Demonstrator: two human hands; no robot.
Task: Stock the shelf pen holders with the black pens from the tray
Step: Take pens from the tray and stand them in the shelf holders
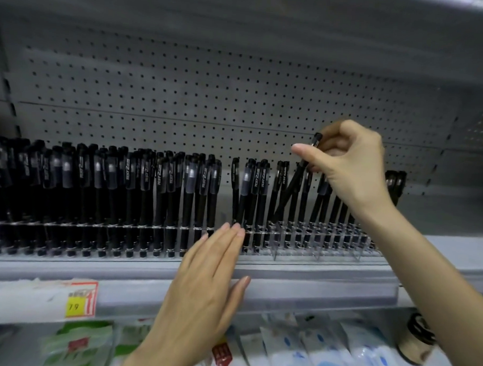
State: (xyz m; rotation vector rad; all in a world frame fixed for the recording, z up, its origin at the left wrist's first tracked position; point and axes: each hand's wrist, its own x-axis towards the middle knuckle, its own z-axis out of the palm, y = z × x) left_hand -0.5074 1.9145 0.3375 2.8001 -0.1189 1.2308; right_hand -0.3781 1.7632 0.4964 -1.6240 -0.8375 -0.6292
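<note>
A long clear pen holder [317, 248] runs along the grey shelf [313, 280]. Its left part is packed with upright black pens [101, 193]; its right part holds fewer, spaced pens [258, 194]. My right hand [349, 162] pinches one black pen [293, 182] near its cap. That pen leans to the left, its tip down among the holder's slots right of centre. My left hand [205, 286] has straight fingers that touch the holder's front edge near the middle. No tray is in view.
A grey pegboard [211, 98] backs the shelf. A yellow price tag [76, 304] hangs on the shelf front at the left. Below are packets in green [81, 344] and blue-white [338, 356] wrapping and a dark round container [419, 340] at the right.
</note>
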